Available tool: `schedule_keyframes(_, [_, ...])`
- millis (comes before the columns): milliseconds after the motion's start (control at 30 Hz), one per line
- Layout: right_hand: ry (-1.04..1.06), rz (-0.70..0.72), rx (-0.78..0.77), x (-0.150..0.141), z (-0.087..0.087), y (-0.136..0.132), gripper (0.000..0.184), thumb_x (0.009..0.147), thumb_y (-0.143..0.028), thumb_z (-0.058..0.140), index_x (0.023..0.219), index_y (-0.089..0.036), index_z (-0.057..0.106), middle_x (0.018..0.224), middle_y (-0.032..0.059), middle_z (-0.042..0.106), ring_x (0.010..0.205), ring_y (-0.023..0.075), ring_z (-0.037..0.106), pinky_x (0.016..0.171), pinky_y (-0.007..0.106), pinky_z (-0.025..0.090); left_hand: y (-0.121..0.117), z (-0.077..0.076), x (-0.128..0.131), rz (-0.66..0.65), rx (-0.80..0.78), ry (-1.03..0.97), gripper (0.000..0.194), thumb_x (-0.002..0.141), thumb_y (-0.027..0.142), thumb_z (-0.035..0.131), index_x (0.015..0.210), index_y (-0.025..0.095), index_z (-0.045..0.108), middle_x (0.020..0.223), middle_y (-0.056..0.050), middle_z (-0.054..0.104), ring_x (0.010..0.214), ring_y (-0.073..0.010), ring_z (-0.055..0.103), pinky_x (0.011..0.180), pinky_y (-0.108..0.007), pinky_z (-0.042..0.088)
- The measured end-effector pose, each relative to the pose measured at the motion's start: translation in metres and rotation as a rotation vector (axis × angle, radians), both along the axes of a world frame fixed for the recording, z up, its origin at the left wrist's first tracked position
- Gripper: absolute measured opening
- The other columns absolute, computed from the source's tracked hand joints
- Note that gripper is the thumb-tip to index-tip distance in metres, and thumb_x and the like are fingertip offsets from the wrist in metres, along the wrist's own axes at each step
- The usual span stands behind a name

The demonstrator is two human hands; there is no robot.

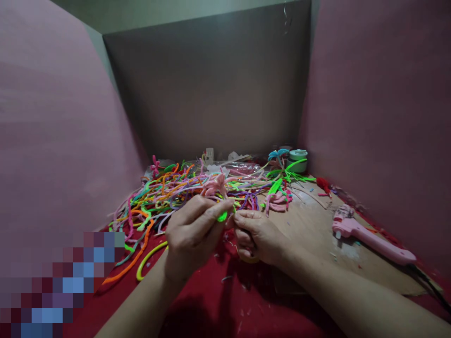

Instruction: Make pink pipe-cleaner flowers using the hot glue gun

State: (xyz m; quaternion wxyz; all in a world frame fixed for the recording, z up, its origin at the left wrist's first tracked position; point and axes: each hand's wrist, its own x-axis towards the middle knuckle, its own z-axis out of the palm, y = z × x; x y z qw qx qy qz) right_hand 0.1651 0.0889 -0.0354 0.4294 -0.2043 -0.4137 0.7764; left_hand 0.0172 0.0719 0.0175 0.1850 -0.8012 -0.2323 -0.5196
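Observation:
A pink pipe-cleaner flower [215,186] stands above my left hand [193,232], whose fingers are closed around it just below the petals. A bright green leaf [221,216] of fuzzy pipe cleaner pokes out beneath my left fingertips. Close beside it, my right hand [257,234] pinches the green stem [234,209] between thumb and forefinger, its other fingers curled in. The fingertips of both hands almost meet, and most of the stem is hidden by them.
Loose, many-coloured pipe cleaners [151,195] heap at the left and back. On the brown board [306,234] at right lies a pink hot glue gun [373,238]. Behind it are pink looped pieces [278,202] and a pale green jar [298,161]. Panels enclose the red-covered table [197,305].

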Motion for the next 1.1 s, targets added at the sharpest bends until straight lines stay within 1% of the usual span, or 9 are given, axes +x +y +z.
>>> schedule_keyframes(133, [-0.066,-0.172,0.058,0.003,-0.005,0.011,0.027,0.073,-0.040,0.060,0.066,-0.019,0.045,0.038,-0.0101,0.039,0.029,0.0049,0.028,0.033,0.018,0.028,-0.017,0.008,-0.003,0.000,0.102,0.104,0.035,0.070,0.003,0.064,0.101,0.021,0.063,0.076,0.000,0.065,0.064,-0.0098,0.057,0.060,-0.022,0.047])
schedule_keyframes(233, [-0.102,-0.325,0.149,0.007,-0.007,0.019,0.025,0.074,-0.040,0.059,0.070,-0.017,0.053,0.043,-0.0051,0.051,0.035,0.0064,0.039,0.038,0.019,0.028,-0.013,-0.001,-0.004,0.039,-0.005,-0.075,0.030,0.072,0.004,0.063,0.096,0.021,0.065,0.074,0.001,0.064,0.062,-0.0082,0.056,0.059,-0.019,0.046])
schedule_keyframes(333, [-0.043,-0.401,0.173,0.008,-0.007,0.023,0.023,0.075,-0.038,0.059,0.078,-0.015,0.060,0.059,0.0010,0.063,0.048,0.0089,0.049,0.048,0.021,0.036,0.004,-0.016,-0.001,0.045,-0.413,-0.085,0.013,0.078,0.014,0.058,0.087,0.019,0.066,0.077,-0.001,0.066,0.068,-0.0108,0.059,0.064,-0.021,0.046])
schedule_keyframes(467, [0.063,-0.420,0.118,0.007,-0.006,0.021,0.025,0.076,-0.037,0.060,0.089,-0.017,0.064,0.080,0.0043,0.068,0.068,0.0138,0.058,0.060,0.025,0.042,0.022,-0.031,0.015,-0.033,-1.039,-0.091,0.017,0.078,0.026,0.057,0.086,0.016,0.067,0.085,-0.006,0.069,0.077,-0.0169,0.062,0.073,-0.028,0.047])
schedule_keyframes(600, [0.149,-0.338,0.031,0.005,-0.002,0.018,0.026,0.072,-0.036,0.064,0.091,-0.019,0.065,0.080,0.0030,0.069,0.067,0.0151,0.060,0.059,0.026,0.043,0.025,-0.038,0.035,-0.217,-1.389,-0.244,0.017,0.074,0.027,0.058,0.080,0.013,0.067,0.075,-0.004,0.067,0.074,-0.0174,0.060,0.068,-0.027,0.047])
schedule_keyframes(700, [0.167,-0.354,0.010,0.004,0.003,0.017,0.028,0.067,-0.038,0.068,0.086,-0.018,0.066,0.074,0.0021,0.068,0.063,0.0151,0.059,0.054,0.025,0.040,0.028,-0.035,0.046,-0.246,-1.433,-0.326,0.017,0.070,0.028,0.060,0.065,0.012,0.064,0.058,0.000,0.058,0.057,-0.0116,0.052,0.055,-0.023,0.042])
schedule_keyframes(833, [0.241,-0.543,-0.074,0.008,0.006,0.025,0.029,0.068,-0.045,0.062,0.078,-0.018,0.063,0.066,0.0014,0.064,0.058,0.0148,0.055,0.050,0.025,0.037,0.041,-0.012,0.058,-0.236,-1.398,-0.325,0.020,0.067,0.031,0.063,0.061,0.013,0.061,0.045,0.005,0.045,0.042,-0.0058,0.037,0.044,-0.020,0.032])
schedule_keyframes(967, [0.191,-0.680,-0.285,0.013,0.002,0.035,0.017,0.073,-0.032,0.054,0.062,-0.018,0.055,0.048,-0.0016,0.053,0.041,0.0110,0.041,0.042,0.024,0.028,0.063,0.011,0.078,-0.205,-1.353,-0.280,0.027,0.069,0.031,0.061,0.051,0.014,0.052,0.037,0.007,0.037,0.034,-0.0030,0.028,0.036,-0.018,0.020])
schedule_keyframes(1100, [0.165,-0.650,-0.347,0.012,0.002,0.037,0.020,0.069,-0.021,0.048,0.049,-0.020,0.044,0.037,-0.0040,0.039,0.032,0.0087,0.028,0.036,0.023,0.019,0.092,0.012,0.104,-0.342,-1.442,-0.305,0.030,0.066,0.037,0.065,0.053,0.013,0.052,0.035,0.007,0.038,0.030,-0.0028,0.028,0.033,-0.018,0.017])
